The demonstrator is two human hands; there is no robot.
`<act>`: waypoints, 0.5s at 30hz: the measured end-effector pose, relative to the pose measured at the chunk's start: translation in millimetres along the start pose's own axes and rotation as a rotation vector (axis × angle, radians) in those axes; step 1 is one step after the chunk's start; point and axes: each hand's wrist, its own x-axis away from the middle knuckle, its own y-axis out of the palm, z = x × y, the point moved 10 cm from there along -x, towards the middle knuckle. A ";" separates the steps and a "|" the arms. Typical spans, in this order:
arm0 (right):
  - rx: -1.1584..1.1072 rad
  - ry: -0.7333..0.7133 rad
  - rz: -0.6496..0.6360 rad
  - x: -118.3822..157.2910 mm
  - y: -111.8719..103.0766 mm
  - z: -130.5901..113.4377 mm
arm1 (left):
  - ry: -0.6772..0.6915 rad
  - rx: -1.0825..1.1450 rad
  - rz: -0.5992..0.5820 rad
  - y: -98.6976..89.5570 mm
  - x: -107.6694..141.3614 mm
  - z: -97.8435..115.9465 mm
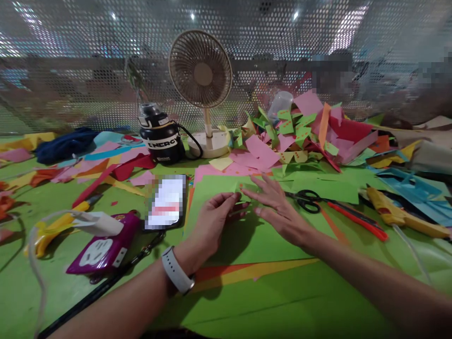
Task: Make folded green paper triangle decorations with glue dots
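Observation:
My left hand (217,214), with a pale band on its wrist, pinches a small light green paper piece (238,188) marked with orange dots. Beside it on the right, my right hand (277,205) has its fingers spread, the fingertips close to the piece. Both hands are above green paper sheets (254,245), under which orange and yellow sheets show at the front edge. Black scissors (307,200) lie just right of my right hand, beside a red cutter (358,221).
A fan (203,73) and a black bottle (162,139) stand behind. Coloured scraps (261,153) are heaped at the back right. A phone (165,202), a purple power strip (106,247) and a yellow glue gun (60,228) are left; another glue gun (402,214) is right.

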 end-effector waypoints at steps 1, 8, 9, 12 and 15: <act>0.017 -0.009 -0.004 0.5 0.8 -1.5 | 0.003 -0.001 0.002 -0.2 -0.2 0.1; 0.125 -0.079 0.001 3.5 3.3 -12.7 | 0.015 -0.004 -0.008 -0.2 1.1 0.4; 0.129 -0.089 0.015 3.9 1.7 -14.3 | 0.011 -0.003 -0.009 -0.2 1.6 0.4; 0.108 -0.122 0.116 4.2 -10.6 -19.3 | 0.003 -0.011 -0.016 0.6 2.7 0.7; 0.091 -0.100 0.203 1.9 -22.0 -16.2 | 0.012 -0.043 -0.014 1.0 3.0 1.4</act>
